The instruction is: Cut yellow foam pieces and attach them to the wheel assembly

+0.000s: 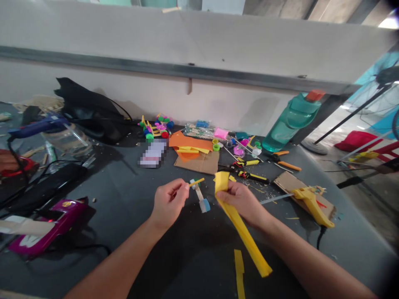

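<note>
My left hand [170, 202] is closed in a pinch on a thin yellow stick [197, 182], which points to the right from the fingertips. In my right hand [241, 202] a long yellow paper strip [245, 232] is gripped between thumb and fingers; it hangs down toward the front right. Between the two hands lies a small piece built of sticks [199, 195], with a light blue and white block [204, 205] at its near end. Another yellow strip [239, 270] rests on the dark table below my right hand.
Orange paper [183, 141] lies on cardboard [199, 162] at the back. Pliers [252, 176] and a yellow glue gun [308, 201] are to the right, near a leaning teal bottle [286, 122]. At left stand a purple device [50, 228] and a blue glue gun [43, 124].
</note>
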Demonstrator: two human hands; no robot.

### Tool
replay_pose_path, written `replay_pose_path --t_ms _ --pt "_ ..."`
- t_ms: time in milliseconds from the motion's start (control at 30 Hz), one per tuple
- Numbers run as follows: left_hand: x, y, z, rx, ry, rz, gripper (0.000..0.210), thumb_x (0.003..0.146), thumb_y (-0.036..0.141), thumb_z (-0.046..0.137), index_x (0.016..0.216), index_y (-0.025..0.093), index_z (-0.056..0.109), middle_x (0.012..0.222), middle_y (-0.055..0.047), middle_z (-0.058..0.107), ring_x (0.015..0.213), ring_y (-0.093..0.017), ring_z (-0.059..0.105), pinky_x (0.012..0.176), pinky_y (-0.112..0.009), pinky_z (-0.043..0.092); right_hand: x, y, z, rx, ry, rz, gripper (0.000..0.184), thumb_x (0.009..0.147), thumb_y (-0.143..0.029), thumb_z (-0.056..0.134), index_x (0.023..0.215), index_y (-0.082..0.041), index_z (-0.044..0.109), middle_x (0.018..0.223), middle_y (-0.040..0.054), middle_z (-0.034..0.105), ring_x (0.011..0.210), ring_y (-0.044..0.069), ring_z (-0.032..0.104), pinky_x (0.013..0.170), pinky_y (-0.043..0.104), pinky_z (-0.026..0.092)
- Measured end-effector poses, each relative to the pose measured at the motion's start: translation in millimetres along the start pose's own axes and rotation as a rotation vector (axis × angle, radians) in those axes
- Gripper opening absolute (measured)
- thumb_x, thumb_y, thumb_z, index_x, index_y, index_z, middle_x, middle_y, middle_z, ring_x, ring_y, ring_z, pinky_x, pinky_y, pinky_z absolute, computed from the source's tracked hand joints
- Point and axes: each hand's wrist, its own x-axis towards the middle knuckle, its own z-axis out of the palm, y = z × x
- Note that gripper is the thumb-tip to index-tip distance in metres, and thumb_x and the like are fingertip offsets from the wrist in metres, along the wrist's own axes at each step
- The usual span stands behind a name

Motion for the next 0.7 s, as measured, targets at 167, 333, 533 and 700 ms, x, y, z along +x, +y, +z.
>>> replay_pose_path --t_ms 167,333,533,700 --pt "-3 -9 1.2 0.093 0.11 0.113 0.023 0.079 0.028 0.056 0.06 0.018 0.052 0.05 0.004 0.042 0.046 -0.009 0.037 0.045 -0.021 0.027 -10 3 13 -0.174 -0.158 0.004 0.012 0.078 -0.029 0.059 0.079 -0.018 0.053 0.07 -0.0015 0.056 0.062 0.013 0.053 0.056 0.024 0.039" --pt "11 -17 -3.8 0.174 0.112 0.001 0.016 0.082 0.03 0.052 0.095 0.02 0.051 0.073 0.003 0.052 0.059 -0.011 0.049 0.055 -0.021 0.039 -7 8 11 -0.47 -0.018 -0.053 0.01 0.086 -0.029 0.047 0.081 -0.022 0.045 0.069 -0.0024 0.053 0.064 0.014 0.052 0.056 0.024 0.035" --pt "14 -22 0.6 0.335 -0.235 -0.022 0.03 0.081 0.025 0.051 0.11 0.022 0.054 0.08 0.001 0.059 0.062 -0.012 0.054 0.06 -0.024 0.043 6 16 3 -0.581 0.061 -0.141 0.017 0.084 -0.028 0.046 0.071 -0.022 0.039 0.067 -0.0032 0.046 0.063 0.014 0.046 0.057 0.024 0.031" --pt "8 -30 16.3 0.082 -0.268 -0.128 0.037 0.079 0.024 0.053 0.116 0.02 0.053 0.084 -0.001 0.059 0.066 -0.012 0.057 0.058 -0.023 0.046 10 21 0 -0.554 0.048 -0.111 0.016 0.08 -0.028 0.051 0.067 -0.02 0.045 0.064 -0.0044 0.044 0.06 0.012 0.041 0.056 0.023 0.03"
